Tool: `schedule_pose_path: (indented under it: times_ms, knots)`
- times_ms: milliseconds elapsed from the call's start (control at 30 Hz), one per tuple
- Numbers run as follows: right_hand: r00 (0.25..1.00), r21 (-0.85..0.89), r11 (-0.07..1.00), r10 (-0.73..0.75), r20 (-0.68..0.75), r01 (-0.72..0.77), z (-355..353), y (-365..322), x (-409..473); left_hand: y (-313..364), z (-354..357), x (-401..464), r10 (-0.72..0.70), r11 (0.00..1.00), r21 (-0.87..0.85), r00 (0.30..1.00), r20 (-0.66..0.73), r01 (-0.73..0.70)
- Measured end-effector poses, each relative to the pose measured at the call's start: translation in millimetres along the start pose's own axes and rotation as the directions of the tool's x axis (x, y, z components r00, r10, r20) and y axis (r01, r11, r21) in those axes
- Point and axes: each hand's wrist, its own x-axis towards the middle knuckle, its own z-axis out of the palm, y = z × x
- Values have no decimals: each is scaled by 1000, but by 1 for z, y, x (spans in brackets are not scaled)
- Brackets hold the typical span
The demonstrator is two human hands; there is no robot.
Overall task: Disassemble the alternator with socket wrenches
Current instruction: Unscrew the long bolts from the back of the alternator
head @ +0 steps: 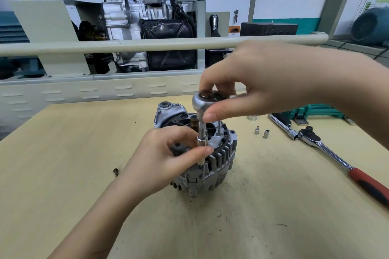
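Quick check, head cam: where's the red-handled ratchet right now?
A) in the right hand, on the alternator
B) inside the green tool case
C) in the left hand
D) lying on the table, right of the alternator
D: the red-handled ratchet lies untouched on the table, right of the alternator; the right hand grips a smaller ratchet head instead.

One alternator (207, 153) counted on bench. Two ratchet wrenches: one (205, 102) held over alternator, one (341, 157) laid at right. Two small loose sockets (261, 132) seen standing beside. One loose bolt (115, 171) spotted at left. Two hands: left hand (168, 157), right hand (259, 82).
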Motion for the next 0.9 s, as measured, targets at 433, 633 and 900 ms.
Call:
schedule_pose_path:
  times_ms: [433,633,900]
  knots:
    - [998,-16,1000,-1,70,2,-5,3,0,0,2,-2,-1,999,38,1000,3,1]
    - [1000,-64,998,-30,-6,30,0,1,1,-2,3,-1,-20,999,35,999,-27,21]
    - [998,9,999,-47,41,47,-3,4,1,-1,-6,-1,-51,996,-69,988,145,62]
